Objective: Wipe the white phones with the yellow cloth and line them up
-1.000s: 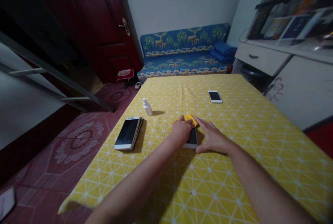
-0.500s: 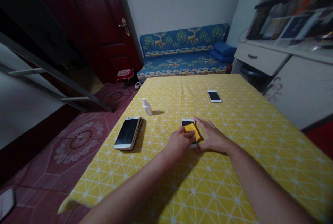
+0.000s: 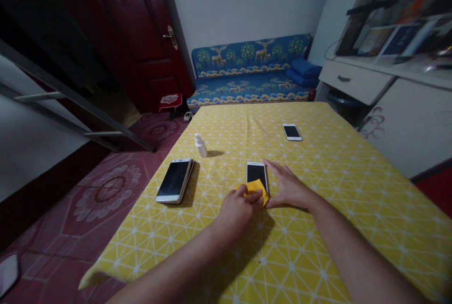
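Note:
A white smartphone (image 3: 257,171) lies face up on the yellow tablecloth, its dark screen showing at the far end. Folded yellow cloth (image 3: 259,187) covers its near end, pressed down under the bent fingers of my left hand (image 3: 238,207). My right hand (image 3: 291,187) grips the phone along its right side, with a fingertip at the far corner and the thumb by the near corner. The cloth hides the phone's lower part.
To the left lies a stack of phones (image 3: 173,181), a white one on top. A small white spray bottle (image 3: 201,146) stands behind it. Another white phone (image 3: 292,132) rests at the back right. Beyond the table (image 3: 226,120) are a blue sofa (image 3: 243,76) and white drawers (image 3: 356,76).
My left hand has slid the cloth toward me along the phone, uncovering more of the screen. My right hand stays at the phone's right edge.

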A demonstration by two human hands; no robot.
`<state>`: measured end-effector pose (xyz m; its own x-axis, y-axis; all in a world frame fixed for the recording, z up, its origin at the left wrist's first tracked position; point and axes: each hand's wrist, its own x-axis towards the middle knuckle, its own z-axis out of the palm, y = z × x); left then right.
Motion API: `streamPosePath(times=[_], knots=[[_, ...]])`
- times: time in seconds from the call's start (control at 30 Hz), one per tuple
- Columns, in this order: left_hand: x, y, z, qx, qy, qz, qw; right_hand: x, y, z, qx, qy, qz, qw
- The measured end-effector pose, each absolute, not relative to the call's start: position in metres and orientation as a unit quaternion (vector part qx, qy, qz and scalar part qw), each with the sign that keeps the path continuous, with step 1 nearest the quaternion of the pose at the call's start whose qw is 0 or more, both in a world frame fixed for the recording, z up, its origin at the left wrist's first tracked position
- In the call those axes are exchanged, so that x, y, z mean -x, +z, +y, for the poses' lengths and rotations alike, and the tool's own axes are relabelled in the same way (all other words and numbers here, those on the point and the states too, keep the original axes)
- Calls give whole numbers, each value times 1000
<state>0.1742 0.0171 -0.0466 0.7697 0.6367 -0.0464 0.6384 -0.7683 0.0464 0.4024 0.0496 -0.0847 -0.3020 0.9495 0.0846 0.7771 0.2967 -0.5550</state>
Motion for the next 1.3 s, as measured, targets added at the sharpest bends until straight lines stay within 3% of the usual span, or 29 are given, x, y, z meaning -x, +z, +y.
streamPosePath(times=[0.7,1.3], knots=[[-199,-40,91,-880,37,473,15,-404,-84,51,552,221,-779,198],[-227,-43,88,-908,72,413,10,-401,-91,49,563,234,-770,191]])
